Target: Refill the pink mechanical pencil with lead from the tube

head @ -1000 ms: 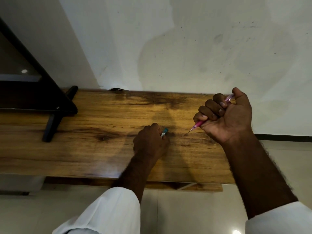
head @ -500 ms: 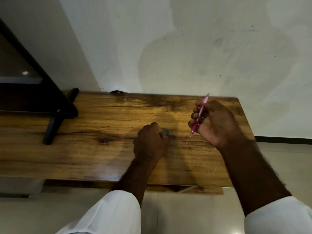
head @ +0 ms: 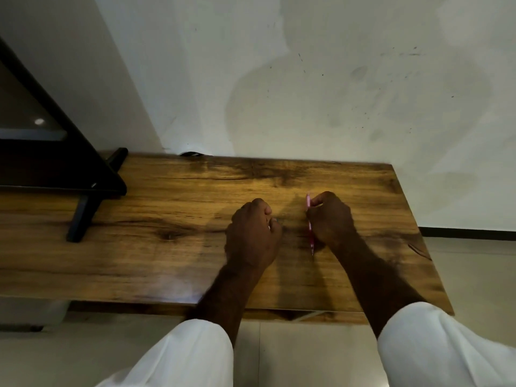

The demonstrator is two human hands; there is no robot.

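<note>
My right hand (head: 331, 219) rests low on the wooden table (head: 167, 247) and grips the pink mechanical pencil (head: 309, 227). The pencil lies almost along the table, its metal tip pointing toward me and its cap end pointing at the wall. My left hand (head: 252, 236) is a closed fist just left of it, resting on the wood. Only a sliver of the lead tube (head: 275, 220) shows between its fingers; the rest is hidden inside the fist. A narrow gap separates the two hands.
A black monitor (head: 42, 152) on a black foot (head: 83, 216) stands at the table's far left. A white wall rises right behind the table. The table's right edge and a tiled floor lie to the right of my right arm.
My right hand has come down from raised to the table surface and turned the pencil from tip-left to tip-toward-me. My left fist has stayed in place, closing further over the tube.
</note>
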